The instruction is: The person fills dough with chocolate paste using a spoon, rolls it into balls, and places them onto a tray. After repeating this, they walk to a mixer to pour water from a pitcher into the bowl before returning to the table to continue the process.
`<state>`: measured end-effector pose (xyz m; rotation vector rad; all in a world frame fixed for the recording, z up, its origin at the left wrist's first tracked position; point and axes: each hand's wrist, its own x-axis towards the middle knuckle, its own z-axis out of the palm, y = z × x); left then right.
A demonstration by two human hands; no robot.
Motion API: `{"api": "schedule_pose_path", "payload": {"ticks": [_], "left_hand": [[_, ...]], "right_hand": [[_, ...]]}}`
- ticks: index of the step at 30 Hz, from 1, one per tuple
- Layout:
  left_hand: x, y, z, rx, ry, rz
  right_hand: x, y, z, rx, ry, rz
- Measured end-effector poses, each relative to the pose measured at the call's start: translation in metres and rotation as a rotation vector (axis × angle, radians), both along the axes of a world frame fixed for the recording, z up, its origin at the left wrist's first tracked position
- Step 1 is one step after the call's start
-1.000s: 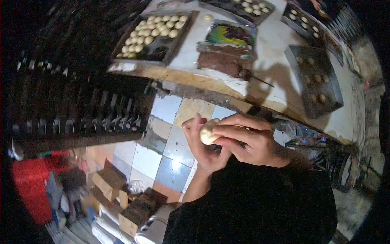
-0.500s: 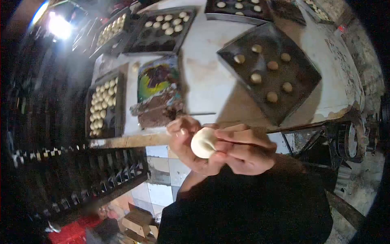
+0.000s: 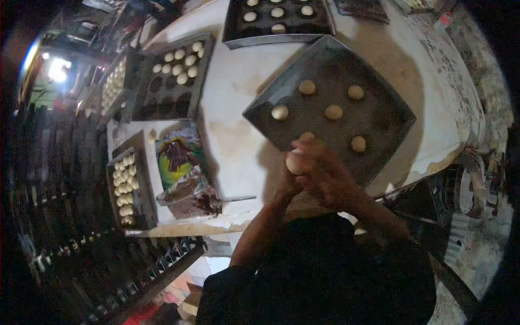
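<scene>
A pale dough ball (image 3: 296, 163) is held between my two hands, over the near corner of a dark square tray (image 3: 384, 116). My left hand (image 3: 288, 181) is under and to the left of the ball. Across its top and right side lies my right hand (image 3: 327, 176), fingers curled and somewhat blurred. Several round dough balls sit spaced apart in the tray, one of them (image 3: 334, 112) near its middle. Part of the tray's near side is hidden by my hands.
Left on the white table (image 3: 233, 130) lies an opened colourful bag (image 3: 181, 162) with dark brown filling, beside a thin stick (image 3: 238, 199). Other trays of dough balls stand at the left (image 3: 143, 189), back left (image 3: 200, 81) and back (image 3: 276, 39). A dark rack is at far left.
Both hands have moved forward from the table's front edge to above the square tray, with the dough ball between them. The view has shifted, and the ball is now more covered by my fingers.
</scene>
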<state>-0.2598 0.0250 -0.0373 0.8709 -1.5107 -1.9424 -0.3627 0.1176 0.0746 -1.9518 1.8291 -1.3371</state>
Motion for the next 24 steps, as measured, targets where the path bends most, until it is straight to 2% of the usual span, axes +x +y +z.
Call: {"api": "schedule_pose_path", "payload": {"ticks": [1,2,4,6,7,8,11,12,14,16,17,18,20,21,22,24], "left_hand": [[-0.009,0.001,-0.008,0.123,0.037,-0.023],[-0.008,-0.004,-0.009,-0.078,-0.007,-0.156],[-0.009,-0.019,-0.007,-0.232,-0.118,-0.36],[-0.008,-0.037,0.012,-0.134,-0.258,-0.509],[-0.004,-0.044,0.013,-0.068,-0.199,-0.404],[0.004,-0.049,0.014,0.001,-0.141,-0.297],[0.042,-0.07,0.012,0.027,-0.124,-0.041],[0.06,-0.075,0.018,0.01,-0.142,0.028],[0.095,-0.083,0.034,-0.022,-0.172,0.167],[0.137,-0.081,0.032,-0.168,-0.134,0.365],[0.158,-0.08,0.031,-0.077,-0.092,0.44],[0.188,-0.077,0.011,-0.097,-0.159,0.51],[0.221,-0.067,-0.006,0.032,-0.172,0.708],[0.244,-0.063,-0.02,-0.041,-0.125,0.657],[0.255,-0.063,-0.016,-0.056,-0.086,0.679],[0.288,-0.074,0.012,-0.178,-0.304,0.754]], "right_hand": [[-0.006,-0.003,-0.018,0.11,0.11,0.085],[-0.014,-0.008,-0.031,0.131,-0.003,0.099],[-0.039,-0.023,-0.051,0.169,-0.22,0.141],[-0.072,-0.04,-0.065,0.366,-0.335,0.001],[-0.093,-0.05,-0.074,0.463,-0.388,-0.066],[-0.122,-0.058,-0.111,0.29,-0.157,-0.193],[-0.187,-0.122,-0.111,0.243,-0.12,-0.378],[-0.209,-0.138,-0.13,0.253,-0.003,-0.456],[-0.229,-0.141,-0.187,0.456,0.359,-0.52],[-0.23,-0.138,-0.211,0.546,0.58,-0.51],[-0.215,-0.139,-0.195,0.53,0.568,-0.52],[-0.208,-0.14,-0.192,0.546,0.575,-0.514],[-0.205,-0.133,-0.186,0.563,0.567,-0.519],[-0.205,-0.13,-0.181,0.551,0.563,-0.524],[-0.201,-0.128,-0.176,0.516,0.554,-0.533],[-0.191,-0.122,-0.164,0.386,0.523,-0.568]]}}
